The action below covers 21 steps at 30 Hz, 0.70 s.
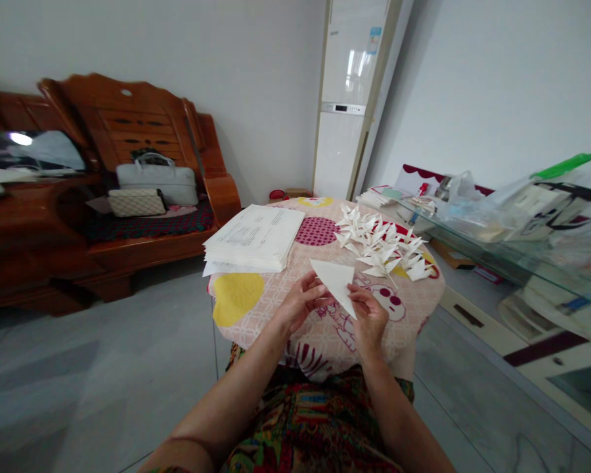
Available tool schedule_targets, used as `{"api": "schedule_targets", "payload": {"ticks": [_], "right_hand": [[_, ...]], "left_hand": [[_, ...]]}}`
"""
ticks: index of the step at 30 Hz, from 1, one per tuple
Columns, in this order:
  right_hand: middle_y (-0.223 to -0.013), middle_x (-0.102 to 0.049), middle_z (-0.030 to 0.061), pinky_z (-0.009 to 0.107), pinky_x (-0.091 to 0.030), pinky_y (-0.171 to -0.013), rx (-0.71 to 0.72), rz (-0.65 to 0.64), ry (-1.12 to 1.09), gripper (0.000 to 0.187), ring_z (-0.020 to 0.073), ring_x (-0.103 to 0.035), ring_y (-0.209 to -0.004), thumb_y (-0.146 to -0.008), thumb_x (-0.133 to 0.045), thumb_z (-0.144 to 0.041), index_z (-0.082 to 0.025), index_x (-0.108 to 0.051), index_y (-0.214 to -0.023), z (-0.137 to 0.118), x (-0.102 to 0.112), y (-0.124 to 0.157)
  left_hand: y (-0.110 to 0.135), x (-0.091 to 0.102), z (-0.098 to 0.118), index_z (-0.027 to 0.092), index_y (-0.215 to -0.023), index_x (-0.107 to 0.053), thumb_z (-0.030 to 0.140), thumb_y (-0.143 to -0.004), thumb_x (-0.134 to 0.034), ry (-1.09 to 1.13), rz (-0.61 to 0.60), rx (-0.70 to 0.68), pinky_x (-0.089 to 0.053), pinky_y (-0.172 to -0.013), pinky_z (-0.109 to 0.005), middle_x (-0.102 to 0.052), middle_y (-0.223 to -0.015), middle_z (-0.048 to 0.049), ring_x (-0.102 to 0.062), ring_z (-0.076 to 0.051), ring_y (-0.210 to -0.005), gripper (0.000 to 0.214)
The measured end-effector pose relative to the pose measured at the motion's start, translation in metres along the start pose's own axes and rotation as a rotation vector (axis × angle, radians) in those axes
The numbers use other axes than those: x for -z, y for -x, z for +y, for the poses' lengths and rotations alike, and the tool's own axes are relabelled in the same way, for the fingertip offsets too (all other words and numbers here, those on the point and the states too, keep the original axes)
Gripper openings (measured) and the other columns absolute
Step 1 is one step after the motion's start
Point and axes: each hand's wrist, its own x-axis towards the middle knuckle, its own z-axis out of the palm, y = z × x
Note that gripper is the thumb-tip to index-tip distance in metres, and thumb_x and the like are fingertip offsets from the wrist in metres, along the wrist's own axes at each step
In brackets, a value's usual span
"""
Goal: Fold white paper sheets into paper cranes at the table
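A sheet of white paper folded into a triangle (335,279) is held up over the near part of a round table. My left hand (303,301) pinches its long lower-left edge, thumb on top. On the other side my right hand (369,312) grips the right edge near the lower corner. Beyond it to the right lies a heap of folded white paper cranes (381,240). A thick stack of printed paper sheets (256,233) sits to the left, its edges slightly uneven.
A patterned pink cloth (239,299) covers the table. To the right stands a glass-topped cabinet (522,263) with plastic bags and papers on it. At the left is a carved wooden sofa (152,112) holding a grey bag (175,182) and a quilted purse (135,203).
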Motion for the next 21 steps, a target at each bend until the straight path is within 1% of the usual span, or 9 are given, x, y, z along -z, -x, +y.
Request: {"api": "schedule_targets", "payload": {"ticks": [3, 7, 10, 12, 14, 18, 21], "right_hand": [[-0.105, -0.075, 0.0131, 0.041, -0.058, -0.087, 0.058, -0.012, 0.041, 0.010, 0.0256, -0.070, -0.102, -0.077, -0.072, -0.029, -0.019, -0.068, -0.078, 0.0017, 0.0014, 0.0014], [-0.109, -0.074, 0.0129, 0.041, -0.058, -0.089, 0.164, -0.063, 0.200, 0.006, 0.0252, -0.069, -0.106, -0.082, -0.067, -0.025, -0.020, -0.070, -0.084, 0.0017, 0.0043, 0.0036], [-0.108, -0.074, 0.0119, 0.041, -0.057, -0.089, 0.226, -0.070, 0.260, 0.006, 0.0248, -0.068, -0.106, -0.084, -0.064, -0.023, -0.021, -0.070, -0.085, 0.0010, 0.0054, 0.0049], [-0.108, -0.074, 0.0114, 0.040, -0.057, -0.089, 0.243, -0.070, 0.269, 0.006, 0.0243, -0.069, -0.104, -0.085, -0.064, -0.022, -0.021, -0.070, -0.085, 0.0008, 0.0053, 0.0054], [-0.107, -0.073, 0.0116, 0.040, -0.057, -0.088, 0.230, -0.064, 0.260, 0.005, 0.0241, -0.069, -0.103, -0.084, -0.065, -0.022, -0.021, -0.070, -0.085, 0.0010, 0.0051, 0.0057], [-0.106, -0.073, 0.0122, 0.040, -0.058, -0.086, 0.136, -0.037, 0.183, 0.004, 0.0240, -0.069, -0.102, -0.082, -0.066, -0.022, -0.019, -0.069, -0.083, 0.0021, 0.0043, 0.0066], [-0.106, -0.074, 0.0125, 0.039, -0.058, -0.085, 0.074, -0.020, 0.132, 0.006, 0.0241, -0.069, -0.101, -0.080, -0.068, -0.025, -0.019, -0.068, -0.081, 0.0021, 0.0028, 0.0071]], "left_hand": [[0.0013, -0.0023, -0.0009, 0.019, -0.120, -0.066, 0.027, -0.070, -0.085, -0.007, 0.001, 0.008, -0.059, -0.077, -0.028, -0.071, -0.117, -0.0093, -0.071, -0.019, -0.091, 0.055], [0.0026, -0.0026, -0.0025, 0.018, -0.121, -0.065, 0.029, -0.072, -0.082, 0.014, 0.001, 0.025, -0.059, -0.076, -0.028, -0.071, -0.117, -0.0095, -0.072, -0.019, -0.088, 0.053], [0.0034, -0.0014, -0.0032, 0.019, -0.121, -0.065, 0.030, -0.072, -0.080, 0.024, 0.007, 0.028, -0.057, -0.070, -0.025, -0.073, -0.113, -0.0086, -0.071, -0.017, -0.082, 0.052], [0.0038, -0.0011, -0.0034, 0.019, -0.121, -0.066, 0.030, -0.073, -0.080, 0.028, 0.016, 0.034, -0.056, -0.066, -0.023, -0.073, -0.111, -0.0078, -0.070, -0.015, -0.078, 0.052], [0.0040, -0.0014, -0.0036, 0.019, -0.121, -0.066, 0.030, -0.072, -0.081, 0.032, 0.014, 0.038, -0.056, -0.067, -0.024, -0.073, -0.112, -0.0078, -0.070, -0.016, -0.079, 0.053], [0.0047, -0.0030, -0.0045, 0.020, -0.123, -0.065, 0.030, -0.070, -0.084, 0.028, -0.005, 0.038, -0.058, -0.075, -0.027, -0.071, -0.118, -0.0083, -0.071, -0.020, -0.091, 0.057], [0.0055, -0.0037, -0.0057, 0.020, -0.124, -0.065, 0.032, -0.071, -0.085, 0.021, -0.014, 0.035, -0.059, -0.075, -0.027, -0.070, -0.120, -0.0087, -0.071, -0.019, -0.091, 0.058]]}}
